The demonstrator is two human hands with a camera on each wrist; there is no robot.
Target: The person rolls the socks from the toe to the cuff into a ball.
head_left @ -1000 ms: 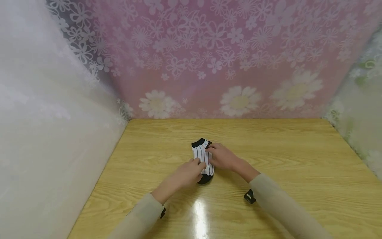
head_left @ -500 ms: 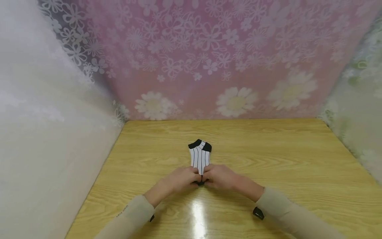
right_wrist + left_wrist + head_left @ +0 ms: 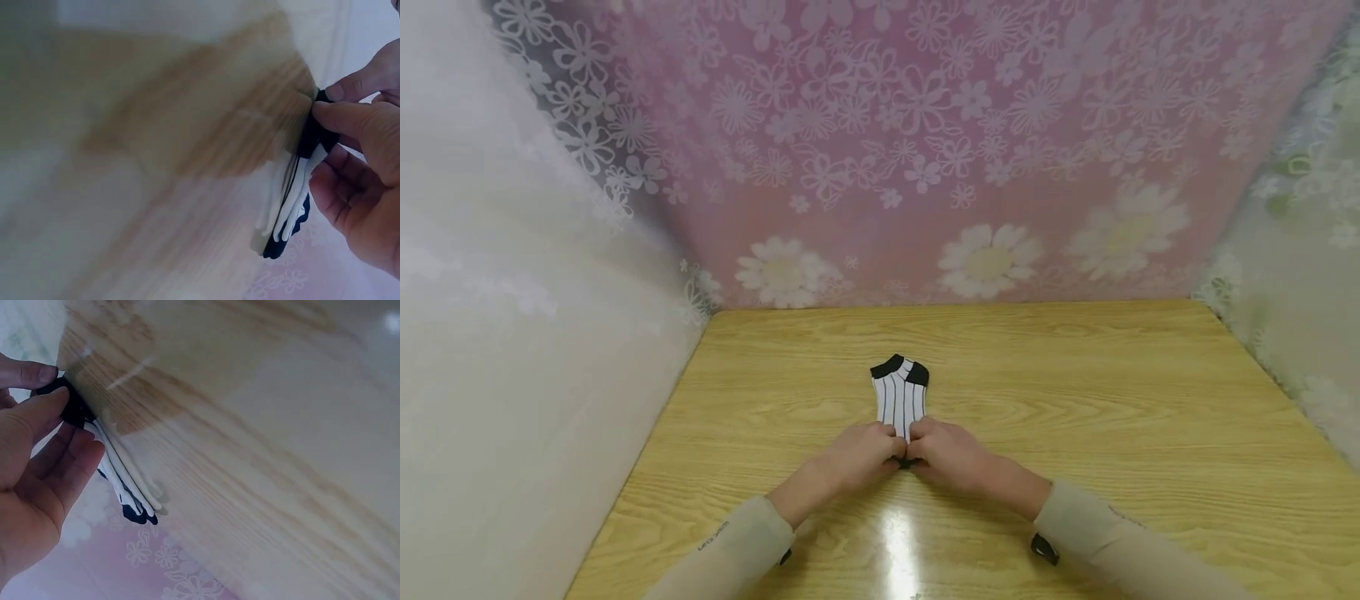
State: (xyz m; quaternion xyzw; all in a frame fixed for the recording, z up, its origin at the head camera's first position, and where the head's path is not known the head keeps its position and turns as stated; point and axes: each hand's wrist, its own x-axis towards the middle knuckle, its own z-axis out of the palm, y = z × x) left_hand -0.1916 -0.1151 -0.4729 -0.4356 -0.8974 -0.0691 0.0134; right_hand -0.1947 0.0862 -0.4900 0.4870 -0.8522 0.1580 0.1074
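**Two hands, one toe: a sock pinched at its near end**

The sock (image 3: 900,400) lies on the desk (image 3: 1075,375), slightly nearer the left edge than the right, its cuff (image 3: 887,367) aimed at the far edge and its toe (image 3: 905,465) at me. I can't tell from here whether it is one sock or a stacked pair; the wrist views show several layers.

The left hand (image 3: 865,450) pinches the toe from one side, the right hand (image 3: 951,454) from the other, almost touching.

What might go wrong, as I judge it: nothing holds the cuff end, so a tug could drag the whole thing askew towards the near side. The layers look loose; if the fingers catch only the top one, the rest could slide apart or bunch. With the hands so close, they could also pull against each other and crease the toe.

As for writing, the sock shows none I can find, only stripes. The left sleeve (image 3: 722,546) carries a short line of dark lettering, too small to read surely; the right sleeve (image 3: 1135,550) has a fainter mark, illegible. Beyond the far edge, the pink backdrop (image 3: 880,125) shows just flowers.
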